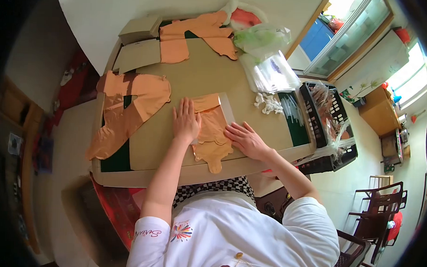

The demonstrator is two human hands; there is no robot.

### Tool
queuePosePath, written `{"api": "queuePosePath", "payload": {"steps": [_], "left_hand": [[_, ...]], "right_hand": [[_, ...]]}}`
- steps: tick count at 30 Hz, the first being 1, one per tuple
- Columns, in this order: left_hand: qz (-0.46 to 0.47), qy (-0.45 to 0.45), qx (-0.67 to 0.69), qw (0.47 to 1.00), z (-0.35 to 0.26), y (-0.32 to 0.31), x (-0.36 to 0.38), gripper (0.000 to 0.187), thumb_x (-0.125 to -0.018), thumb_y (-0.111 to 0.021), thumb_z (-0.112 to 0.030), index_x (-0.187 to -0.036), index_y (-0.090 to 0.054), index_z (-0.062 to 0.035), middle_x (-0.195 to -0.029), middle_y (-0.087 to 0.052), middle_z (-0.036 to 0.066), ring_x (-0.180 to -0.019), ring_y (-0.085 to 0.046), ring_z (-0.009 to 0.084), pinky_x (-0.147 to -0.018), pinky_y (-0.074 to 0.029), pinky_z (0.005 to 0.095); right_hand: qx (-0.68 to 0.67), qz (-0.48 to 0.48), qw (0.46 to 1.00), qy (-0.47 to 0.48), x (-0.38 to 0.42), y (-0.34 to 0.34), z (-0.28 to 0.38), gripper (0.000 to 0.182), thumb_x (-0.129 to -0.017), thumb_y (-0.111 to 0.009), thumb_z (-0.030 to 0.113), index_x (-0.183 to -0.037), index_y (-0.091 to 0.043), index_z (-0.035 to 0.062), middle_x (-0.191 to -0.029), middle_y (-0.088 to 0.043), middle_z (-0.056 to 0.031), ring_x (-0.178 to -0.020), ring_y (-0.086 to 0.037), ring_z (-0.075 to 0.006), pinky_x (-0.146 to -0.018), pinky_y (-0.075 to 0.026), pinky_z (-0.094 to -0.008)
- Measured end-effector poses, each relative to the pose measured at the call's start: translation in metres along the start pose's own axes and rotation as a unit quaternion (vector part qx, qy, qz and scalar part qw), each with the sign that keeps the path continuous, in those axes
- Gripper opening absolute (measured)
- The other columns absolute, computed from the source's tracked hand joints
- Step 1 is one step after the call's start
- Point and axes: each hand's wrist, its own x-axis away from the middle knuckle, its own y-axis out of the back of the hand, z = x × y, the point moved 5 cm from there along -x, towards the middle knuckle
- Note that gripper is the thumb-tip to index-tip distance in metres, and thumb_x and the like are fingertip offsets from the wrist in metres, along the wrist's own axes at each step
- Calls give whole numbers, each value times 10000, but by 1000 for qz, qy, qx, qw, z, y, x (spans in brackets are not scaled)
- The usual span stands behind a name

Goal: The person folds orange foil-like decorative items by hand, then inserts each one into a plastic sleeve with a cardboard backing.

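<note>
A folded rose-gold foil balloon [211,126] lies flat on the cardboard in front of me, its tab pointing toward my body. A strip of pale, partly see-through sheet [226,110] shows along its right side. My left hand [187,119] rests flat at the balloon's left edge, fingers stretched away from me. On the other side my right hand [247,140] is open, its fingertips at the balloon's right edge. Unfolded foil balloons lie at the left [139,100] and at the back [193,31].
Brown cardboard sheets [138,54] are stacked at the back left. Clear plastic bags [272,72], a white clump [269,103] and thin clear tubes [292,109] lie at the right. Beside the table edge stands a black crate [313,118] with plastic wrapping.
</note>
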Motion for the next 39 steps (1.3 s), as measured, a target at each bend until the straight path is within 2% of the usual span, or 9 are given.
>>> {"api": "queuePosePath", "payload": {"steps": [4, 7, 11, 17, 23, 26, 30, 35, 39], "left_hand": [[2, -2, -11, 1000, -1, 1, -3, 625, -953, -400, -372, -1459, -298, -19, -1546, -244, 148, -1440, -207, 268, -1164, -158, 492], [0, 0, 0, 1000, 0, 3, -3, 633, -956, -398, -385, -1465, -288, -26, -1549, -239, 145, -1442, -201, 266, -1168, -146, 487], [12, 6, 14, 1000, -2, 7, -2, 639, -960, -396, -399, -1471, -280, -33, -1550, -239, 140, -1444, -196, 259, -1171, -138, 483], [15, 2, 5, 1000, -1, 5, -3, 665, -963, -374, -438, -1475, -267, -26, -1553, -231, 138, -1447, -185, 260, -1172, -132, 481], [16, 3, 19, 1000, -2, 7, -1, 645, -969, -378, -409, -1472, -270, -19, -1555, -224, 137, -1449, -174, 264, -1169, -137, 486], [17, 2, 28, 999, -1, 1, -6, 616, -974, -383, -384, -1466, -285, -27, -1550, -233, 141, -1447, -176, 270, -1162, -152, 496], [-4, -16, 128, 992, 12, 1, -18, 556, -981, -396, -325, -1450, -313, -38, -1530, -260, 162, -1434, -205, 298, -1145, -182, 514], [-122, -10, 223, 967, 43, 25, -1, 458, -986, -404, -209, -1404, -381, -23, -1495, -298, 202, -1391, -279, 352, -1113, -267, 482], [-117, -43, 228, 966, 41, 48, 26, 411, -981, -411, -163, -1374, -427, -44, -1480, -321, 209, -1376, -307, 352, -1092, -310, 458]], "right_hand": [[-41, -84, 995, 18, 30, 13, 2, 341, -936, -539, 217, -1253, -598, 106, -1310, -562, -99, -1264, -480, -276, -1071, -339, -461], [-167, -112, 960, -197, 8, 7, -38, 255, -891, -579, 185, -1097, -669, 64, -1073, -656, -132, -1046, -606, -315, -909, -470, -414], [-126, -236, 916, -299, -66, -5, -97, 266, -815, -643, 174, -1040, -683, 38, -914, -690, -124, -798, -663, -265, -737, -525, -337], [-254, -54, 873, -413, -114, -8, -128, 270, -813, -663, 210, -992, -689, 10, -783, -688, -95, -674, -656, -179, -620, -532, -305], [-383, -6, 829, -408, -105, -11, -125, 219, -764, -666, 191, -803, -695, -22, -598, -607, -80, -479, -551, -152, -429, -439, -312], [-370, -26, 843, -391, -89, -1, -101, 199, -817, -688, 218, -839, -681, 20, -624, -577, -18, -536, -557, -98, -440, -418, -251], [-304, -133, 855, -398, -104, -4, -110, 222, -810, -689, 215, -877, -690, 4, -700, -624, -34, -606, -575, -120, -523, -451, -275], [-327, -83, 855, -393, -61, 15, -76, 233, -835, -663, 208, -923, -682, -7, -753, -639, -31, -654, -581, -112, -570, -460, -263], [-425, -71, 820, -378, 17, 0, -67, 198, -873, -657, 178, -974, -657, 7, -779, -621, 8, -682, -562, -63, -587, -445, -216]]}}
